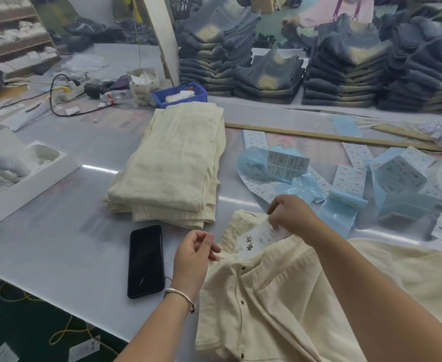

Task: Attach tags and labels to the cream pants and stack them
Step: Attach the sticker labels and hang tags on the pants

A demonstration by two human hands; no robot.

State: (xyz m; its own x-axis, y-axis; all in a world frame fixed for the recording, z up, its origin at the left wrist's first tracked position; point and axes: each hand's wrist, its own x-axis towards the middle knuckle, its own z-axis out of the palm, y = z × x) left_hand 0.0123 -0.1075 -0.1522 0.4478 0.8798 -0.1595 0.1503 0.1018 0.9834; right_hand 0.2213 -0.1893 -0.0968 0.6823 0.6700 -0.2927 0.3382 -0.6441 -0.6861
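While the right hand [290,214] pinches the far edge of the white printed paper tag [260,235] at the waistband of the cream textured pants [267,296], the left hand [195,250] pinches what appears to be a small sticker or tag corner at the near left edge of the waistband; the item between its fingertips is too small to identify. The pants lie unfolded at the near right of the glossy grey table [58,231], near and to the right of the folded stack of cream pants [173,176].

Risks, as judged from this position:
- The tag may sit crooked or slip if either pinch loosens, since the loose fabric under it gives no firm backing.
- A label may stick to the wrong spot or crease, because the waistband is rumpled.
- The black smartphone [146,261] lies just left of the left hand; a sweeping fold may push it toward the near table edge.
- The blue-backed label sheets [280,168] lie scattered, so a wrong size may be picked.

Obscured items: the right forearm covers part of the pants; the tag fastener is not visible; label print is illegible.
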